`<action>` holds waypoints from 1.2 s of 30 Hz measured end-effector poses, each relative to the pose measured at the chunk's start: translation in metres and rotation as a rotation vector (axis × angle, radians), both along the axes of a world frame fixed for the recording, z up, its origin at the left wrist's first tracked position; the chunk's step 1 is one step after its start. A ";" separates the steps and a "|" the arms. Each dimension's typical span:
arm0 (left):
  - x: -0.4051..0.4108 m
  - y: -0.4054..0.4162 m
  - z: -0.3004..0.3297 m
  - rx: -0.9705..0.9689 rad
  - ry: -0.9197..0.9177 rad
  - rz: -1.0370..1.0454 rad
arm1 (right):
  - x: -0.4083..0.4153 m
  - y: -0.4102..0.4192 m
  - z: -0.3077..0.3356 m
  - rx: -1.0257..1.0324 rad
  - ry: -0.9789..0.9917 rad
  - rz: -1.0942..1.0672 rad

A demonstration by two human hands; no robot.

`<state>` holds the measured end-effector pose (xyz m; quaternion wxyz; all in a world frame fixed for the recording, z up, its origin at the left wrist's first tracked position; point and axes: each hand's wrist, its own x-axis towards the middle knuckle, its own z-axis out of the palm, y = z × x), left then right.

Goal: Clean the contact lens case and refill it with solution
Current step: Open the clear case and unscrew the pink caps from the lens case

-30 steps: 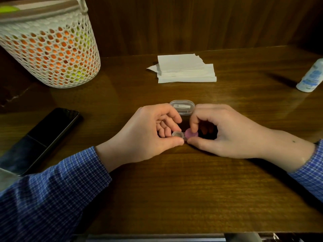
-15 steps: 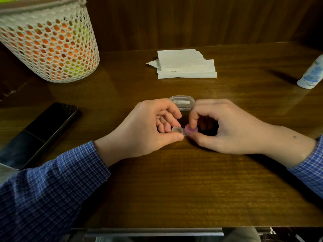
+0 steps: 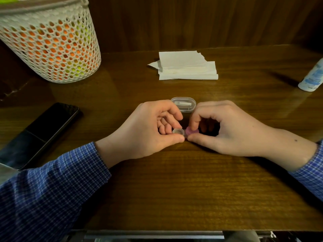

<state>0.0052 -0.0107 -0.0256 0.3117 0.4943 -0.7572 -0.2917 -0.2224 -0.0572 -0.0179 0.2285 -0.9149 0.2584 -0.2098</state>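
A small contact lens case [image 3: 183, 132] lies on the wooden table between my hands, with a clear cap [image 3: 178, 131] on its left well and a pink cap [image 3: 191, 131] on its right. My left hand [image 3: 150, 130] pinches the clear-capped side between thumb and fingers. My right hand [image 3: 225, 127] pinches the pink cap between thumb and forefinger. Just behind the hands sits a clear oval box [image 3: 183, 103] with a white piece inside. A white solution bottle [image 3: 312, 78] with a blue label stands at the far right edge.
A stack of white tissues [image 3: 187, 66] lies at the back centre. A white mesh basket [image 3: 49, 44] stands at the back left. A dark phone [image 3: 38, 135] lies at the left. The table's front edge runs along the bottom.
Both hands stay on the case at the same spot; my right forefinger has shifted slightly over the pink cap. The view has tilted a little.
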 end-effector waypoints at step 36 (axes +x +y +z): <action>-0.001 0.002 -0.003 -0.016 0.030 0.010 | -0.028 -0.012 0.007 0.191 -0.305 -0.073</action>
